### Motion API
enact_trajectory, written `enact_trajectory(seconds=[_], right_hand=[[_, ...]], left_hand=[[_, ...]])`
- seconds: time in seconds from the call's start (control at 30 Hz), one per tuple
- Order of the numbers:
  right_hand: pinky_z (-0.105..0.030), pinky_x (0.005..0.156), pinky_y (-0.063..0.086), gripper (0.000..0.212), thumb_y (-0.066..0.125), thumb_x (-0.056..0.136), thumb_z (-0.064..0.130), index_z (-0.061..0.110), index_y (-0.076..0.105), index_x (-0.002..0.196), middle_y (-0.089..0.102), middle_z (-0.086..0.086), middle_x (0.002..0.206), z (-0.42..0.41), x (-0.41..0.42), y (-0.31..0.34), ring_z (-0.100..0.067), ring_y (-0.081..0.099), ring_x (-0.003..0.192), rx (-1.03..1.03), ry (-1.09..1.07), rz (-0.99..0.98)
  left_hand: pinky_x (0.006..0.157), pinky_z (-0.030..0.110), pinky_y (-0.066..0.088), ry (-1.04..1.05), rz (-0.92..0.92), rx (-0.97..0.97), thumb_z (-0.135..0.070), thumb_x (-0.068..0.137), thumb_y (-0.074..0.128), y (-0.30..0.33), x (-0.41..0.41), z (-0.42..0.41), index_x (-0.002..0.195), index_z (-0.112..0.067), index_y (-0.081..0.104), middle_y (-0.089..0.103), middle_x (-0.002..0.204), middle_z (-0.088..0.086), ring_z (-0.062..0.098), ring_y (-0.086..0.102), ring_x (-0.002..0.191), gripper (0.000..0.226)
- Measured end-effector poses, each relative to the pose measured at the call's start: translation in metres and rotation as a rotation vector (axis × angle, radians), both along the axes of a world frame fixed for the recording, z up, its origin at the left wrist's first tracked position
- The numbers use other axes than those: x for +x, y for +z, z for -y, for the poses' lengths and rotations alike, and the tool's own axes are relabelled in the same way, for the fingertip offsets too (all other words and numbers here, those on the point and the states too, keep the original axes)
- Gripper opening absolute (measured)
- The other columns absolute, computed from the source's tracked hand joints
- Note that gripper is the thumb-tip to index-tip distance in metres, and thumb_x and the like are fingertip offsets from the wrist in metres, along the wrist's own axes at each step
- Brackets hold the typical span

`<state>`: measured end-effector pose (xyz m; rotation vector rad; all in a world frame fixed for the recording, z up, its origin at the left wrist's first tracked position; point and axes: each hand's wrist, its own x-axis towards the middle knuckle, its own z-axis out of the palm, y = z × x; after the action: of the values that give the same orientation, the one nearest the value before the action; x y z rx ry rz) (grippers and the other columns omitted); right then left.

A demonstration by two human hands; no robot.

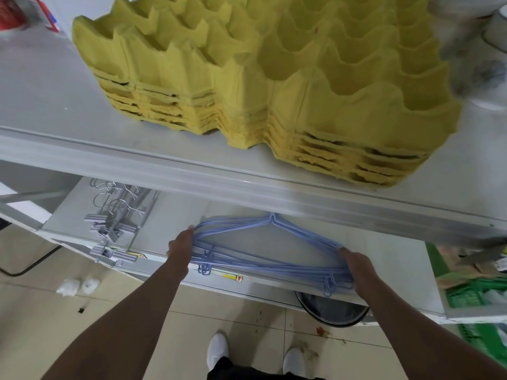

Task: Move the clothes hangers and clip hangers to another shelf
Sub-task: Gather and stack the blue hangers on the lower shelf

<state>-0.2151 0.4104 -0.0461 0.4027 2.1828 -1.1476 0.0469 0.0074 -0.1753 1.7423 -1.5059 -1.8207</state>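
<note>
A stack of light blue wire clothes hangers [263, 259] lies flat on the lower white shelf [389, 259], hooks pointing to the back under the upper shelf. My left hand [181, 246] grips the stack's left end. My right hand [359, 267] grips its right end, near the shelf's front edge. A pile of grey metal clip hangers [115, 223] lies on the same shelf to the left, with one clip bar over the front edge.
The upper shelf [82, 138] carries a tall stack of yellow egg trays [274, 78]. A green basket [477, 294] sits at the right. A dark round bin [329, 311] stands under the lower shelf. My white shoes [218, 349] are on the tiled floor.
</note>
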Motion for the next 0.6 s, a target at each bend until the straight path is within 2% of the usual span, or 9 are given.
enact_trajectory(seconds=[0.1,0.13,0.2,0.23,0.3,0.4,0.47,0.53,0.6], right_hand=[[-0.057,0.090,0.055,0.095,0.067,0.049,0.070,0.002,0.063,0.115,0.066,-0.019,0.107,-0.016,-0.015,-0.030,-0.040,0.065,0.094,0.002,0.008,0.016],[-0.057,0.090,0.055,0.097,0.067,0.048,0.071,0.003,0.063,0.117,0.066,-0.018,0.108,-0.014,-0.012,-0.023,-0.040,0.065,0.094,0.016,0.004,0.027],[-0.055,0.092,0.053,0.093,0.069,0.055,0.070,0.004,0.061,0.121,0.064,-0.016,0.113,-0.011,-0.006,-0.012,-0.039,0.064,0.097,0.004,-0.004,0.051],[-0.053,0.094,0.052,0.088,0.069,0.062,0.068,0.004,0.060,0.123,0.063,-0.016,0.115,-0.006,-0.001,0.001,-0.039,0.062,0.100,0.013,0.005,0.058],[-0.051,0.097,0.049,0.083,0.069,0.071,0.064,0.005,0.057,0.128,0.059,-0.016,0.122,-0.004,-0.002,0.004,-0.039,0.059,0.107,0.016,0.005,0.081],[-0.053,0.096,0.051,0.094,0.072,0.057,0.072,0.008,0.059,0.125,0.062,-0.016,0.123,-0.008,-0.007,0.004,-0.040,0.062,0.107,-0.029,-0.008,0.124],[-0.052,0.084,0.058,0.082,0.073,0.060,0.070,0.006,0.064,0.110,0.068,-0.017,0.107,-0.012,-0.007,0.005,-0.038,0.068,0.091,-0.072,-0.041,0.142],[-0.042,0.066,0.059,0.058,0.069,0.078,0.059,0.005,0.063,0.098,0.067,-0.017,0.091,-0.015,-0.001,0.013,-0.034,0.068,0.073,-0.122,-0.064,0.134],[-0.035,0.059,0.056,0.047,0.064,0.087,0.052,0.005,0.062,0.090,0.066,-0.017,0.083,-0.022,0.004,0.012,-0.031,0.066,0.064,-0.150,-0.084,0.103]], left_hand=[[0.103,0.053,0.044,0.019,0.020,0.002,-0.095,0.046,0.053,0.034,-0.007,-0.017,0.107,-0.036,0.068,0.062,0.121,0.010,0.034,0.059,0.112,0.086],[0.104,0.052,0.044,0.011,0.019,-0.029,-0.092,0.054,0.053,0.065,-0.011,-0.031,0.111,-0.031,0.066,0.059,0.120,0.010,0.033,0.058,0.113,0.084],[0.104,0.050,0.043,-0.025,0.032,-0.089,-0.071,0.081,0.050,0.115,-0.019,-0.053,0.116,-0.017,0.061,0.049,0.110,0.007,0.033,0.055,0.110,0.065],[0.102,0.049,0.045,-0.028,0.019,-0.095,-0.060,0.090,0.049,0.125,-0.023,-0.058,0.116,-0.014,0.058,0.046,0.104,0.006,0.032,0.055,0.104,0.054],[0.094,0.049,0.051,-0.024,-0.001,-0.070,-0.053,0.094,0.048,0.132,-0.024,-0.062,0.116,-0.010,0.056,0.051,0.103,0.006,0.032,0.059,0.094,0.048],[0.080,0.048,0.057,-0.001,-0.065,-0.108,-0.049,0.095,0.050,0.136,-0.019,-0.066,0.098,-0.013,0.058,0.055,0.107,0.016,0.031,0.063,0.073,0.037],[0.065,0.038,0.055,0.002,-0.103,-0.099,-0.041,0.099,0.047,0.136,-0.017,-0.070,0.097,-0.013,0.055,0.056,0.100,0.017,0.026,0.059,0.067,0.030],[0.052,0.027,0.051,-0.007,-0.145,-0.056,-0.036,0.101,0.044,0.139,-0.016,-0.072,0.105,-0.012,0.057,0.057,0.093,0.015,0.021,0.056,0.068,0.027],[0.049,0.024,0.050,-0.021,-0.161,-0.009,-0.035,0.102,0.042,0.140,-0.016,-0.072,0.109,-0.014,0.061,0.058,0.085,0.011,0.020,0.055,0.068,0.029]])
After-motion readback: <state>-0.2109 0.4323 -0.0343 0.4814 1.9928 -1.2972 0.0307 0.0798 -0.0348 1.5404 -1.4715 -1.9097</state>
